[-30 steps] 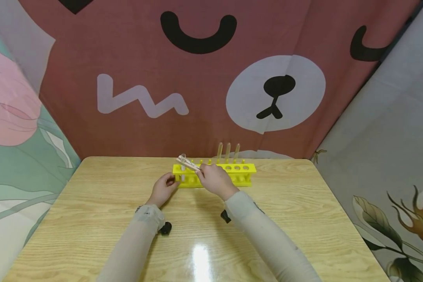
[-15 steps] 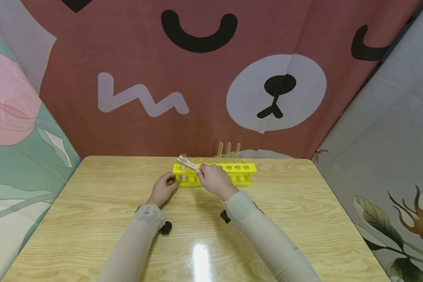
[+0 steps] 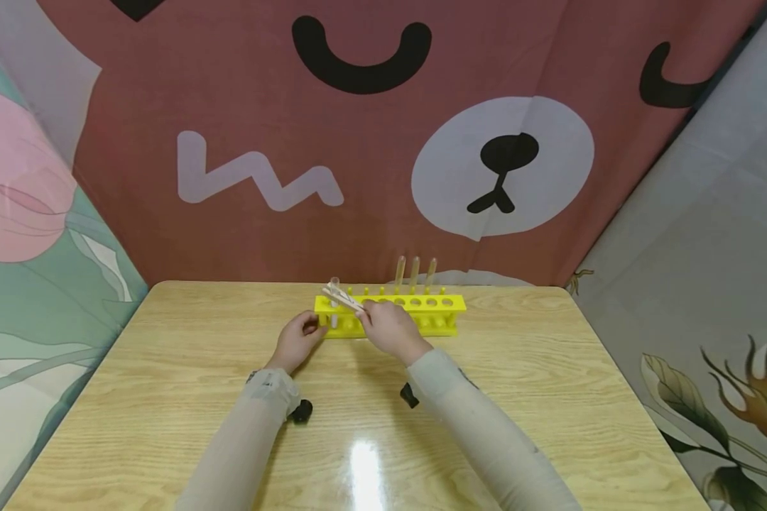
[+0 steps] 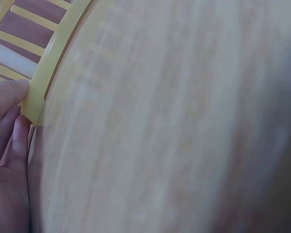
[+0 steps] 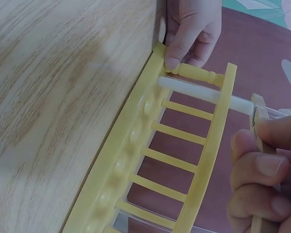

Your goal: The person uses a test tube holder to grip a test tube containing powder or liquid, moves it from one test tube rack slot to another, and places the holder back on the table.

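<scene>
A yellow test tube rack [image 3: 450, 304] stands at the table's far side. My left hand [image 3: 294, 341] grips the left end of its base, thumb on one side and fingers on the other in the left wrist view. My right hand [image 3: 393, 328] holds a wooden test tube clamp [image 3: 343, 298] in curled fingers. The clamp's tip is at the upper part of a test tube [image 5: 191, 91] with white contents. This tube passes through the rack's top at the left end, and its rounded bottom reaches the base. My right hand hides part of the rack in the head view.
Three clear test tubes [image 3: 415, 273] stick up behind the rack, right of its middle. Several short yellow pegs line its back. A reddish cloth with a bear print [image 3: 256, 241] hangs behind the wooden table [image 3: 518, 411].
</scene>
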A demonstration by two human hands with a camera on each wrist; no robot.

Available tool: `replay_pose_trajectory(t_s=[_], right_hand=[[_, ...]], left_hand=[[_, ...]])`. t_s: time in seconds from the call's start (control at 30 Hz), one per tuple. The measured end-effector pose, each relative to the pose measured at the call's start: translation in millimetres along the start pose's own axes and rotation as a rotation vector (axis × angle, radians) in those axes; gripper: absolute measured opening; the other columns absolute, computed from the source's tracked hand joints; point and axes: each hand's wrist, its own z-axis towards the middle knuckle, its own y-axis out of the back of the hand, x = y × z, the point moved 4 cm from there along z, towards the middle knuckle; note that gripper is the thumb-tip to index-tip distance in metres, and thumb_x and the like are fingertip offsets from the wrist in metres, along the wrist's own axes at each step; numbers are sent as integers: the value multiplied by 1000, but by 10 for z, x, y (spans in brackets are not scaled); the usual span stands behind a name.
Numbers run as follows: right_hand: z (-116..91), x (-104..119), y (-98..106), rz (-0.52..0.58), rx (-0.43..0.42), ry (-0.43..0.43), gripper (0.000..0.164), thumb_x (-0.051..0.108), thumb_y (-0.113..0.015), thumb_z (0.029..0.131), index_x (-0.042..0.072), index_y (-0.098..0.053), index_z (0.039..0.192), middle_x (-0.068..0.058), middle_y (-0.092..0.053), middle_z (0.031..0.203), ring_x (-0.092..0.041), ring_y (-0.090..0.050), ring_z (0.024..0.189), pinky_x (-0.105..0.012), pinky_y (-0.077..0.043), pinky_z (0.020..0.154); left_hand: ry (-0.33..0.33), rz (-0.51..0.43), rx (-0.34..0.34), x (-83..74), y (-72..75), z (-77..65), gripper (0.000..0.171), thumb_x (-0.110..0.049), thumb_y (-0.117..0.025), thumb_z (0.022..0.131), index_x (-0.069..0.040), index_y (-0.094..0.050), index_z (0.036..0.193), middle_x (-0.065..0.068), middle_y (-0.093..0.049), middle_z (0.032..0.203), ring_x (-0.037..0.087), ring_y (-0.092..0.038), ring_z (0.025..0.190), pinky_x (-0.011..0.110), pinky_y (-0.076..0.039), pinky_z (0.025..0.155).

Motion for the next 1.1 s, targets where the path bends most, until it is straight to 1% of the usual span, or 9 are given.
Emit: replay_pose_trajectory(t_s=[0.33,0.73,0.83,1.1], right_hand=[[1,16,19,-16,-8,-13,29,27,-47,110,5,-66,105,-1,-47,61,-13,-37,46,-25,-33,43],[-13,10,47,-15,-50,0,29,27,-48,109,6,-66,100,-1,-45,61,-12,-35,44,-24,-31,41],[-14,13,62,-18,-57,4,30,28,-48,109,6,-66,99,-1,-45,60,-12,-34,44,-24,-30,40],[-15,32,96,-10,-78,15,29,28,-49,109,6,-65,98,-1,-45,60,-12,-36,44,-24,-31,40]], left_hand=[[0,-9,4,12,-3,5,22,-12,-69,97,-1,-65,116,18,-64,122,32,-60,115,48,-50,101],[-7,-12,14,18,8,4,23,-13,-69,98,-1,-65,118,18,-64,124,33,-60,117,48,-50,101],[-8,-12,15,10,15,-4,25,-12,-68,98,0,-65,119,19,-63,125,34,-60,117,48,-50,102],[12,-29,20,14,9,-12,28,-11,-68,98,2,-63,122,22,-60,130,36,-58,120,48,-49,104]])
